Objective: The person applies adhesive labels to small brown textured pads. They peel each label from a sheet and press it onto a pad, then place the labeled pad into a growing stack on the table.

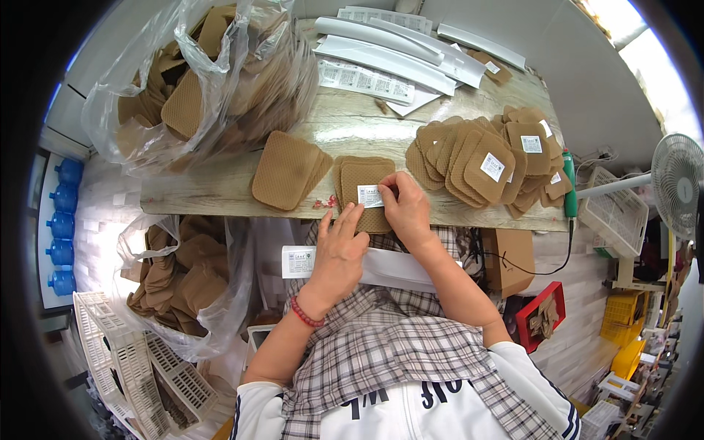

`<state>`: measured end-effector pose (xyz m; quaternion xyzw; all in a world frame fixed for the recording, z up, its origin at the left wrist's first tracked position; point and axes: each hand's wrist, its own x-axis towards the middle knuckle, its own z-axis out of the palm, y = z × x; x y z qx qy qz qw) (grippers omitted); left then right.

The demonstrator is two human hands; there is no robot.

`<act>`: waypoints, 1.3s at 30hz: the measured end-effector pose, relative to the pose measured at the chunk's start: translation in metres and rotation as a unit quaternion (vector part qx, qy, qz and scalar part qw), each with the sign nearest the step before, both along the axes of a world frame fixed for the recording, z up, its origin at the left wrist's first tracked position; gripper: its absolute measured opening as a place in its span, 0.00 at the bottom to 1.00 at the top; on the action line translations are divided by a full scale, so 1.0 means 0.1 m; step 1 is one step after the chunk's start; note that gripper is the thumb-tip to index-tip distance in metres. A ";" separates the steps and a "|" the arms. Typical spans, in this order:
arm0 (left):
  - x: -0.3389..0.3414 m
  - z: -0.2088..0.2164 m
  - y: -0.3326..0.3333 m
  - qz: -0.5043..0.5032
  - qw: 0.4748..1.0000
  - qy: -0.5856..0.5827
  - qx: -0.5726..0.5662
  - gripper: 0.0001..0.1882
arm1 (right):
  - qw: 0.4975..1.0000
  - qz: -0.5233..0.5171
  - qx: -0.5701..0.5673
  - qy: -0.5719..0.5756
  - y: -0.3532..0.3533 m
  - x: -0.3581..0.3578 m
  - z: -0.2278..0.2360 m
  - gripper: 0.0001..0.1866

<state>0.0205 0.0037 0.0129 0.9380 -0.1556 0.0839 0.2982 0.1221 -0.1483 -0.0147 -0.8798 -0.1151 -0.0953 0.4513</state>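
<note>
The middle stack of brown mesh pads [359, 170] sits at the near edge of the wooden table [367, 132], and a white printed label [369, 196] lies on its top pad. The person's right hand [405, 204] reaches in from the right of the stack, thumb and forefinger drawn close together at the label's right end; whether they pinch it or only press it cannot be told. The left hand [337, 246] is at the stack's near left side, fingers extended and loosely parted, fingertips resting by the label's lower left corner. The two hands are apart, the label between them. Nearer the person than the stack, a white strip [400, 268] bearing one printed label runs beneath the left hand and over the lap.

Just left of the stack are more brown pads [286, 172]; farther off that way, beyond them, stands a clear plastic bag [290, 81] filled with such pads. To its right spreads a heap of pads [469, 165], several already labelled. Behind the stack lie white label sheets [367, 82]. Well to its right hangs a green-handled tool [570, 187].
</note>
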 end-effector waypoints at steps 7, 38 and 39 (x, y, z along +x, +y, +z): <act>-0.01 -0.02 0.00 0.007 1.000 -0.003 0.014 0.01 | 1.000 0.004 -0.022 -0.019 0.02 0.00 -0.01 0.06; -0.06 -0.05 -0.06 -0.001 1.000 0.000 0.029 0.02 | 0.987 -0.053 0.035 -0.149 0.04 0.06 0.02 0.09; -0.07 -0.05 -0.06 0.003 1.000 0.001 0.029 0.02 | 0.988 -0.049 0.050 -0.136 0.04 0.02 0.04 0.10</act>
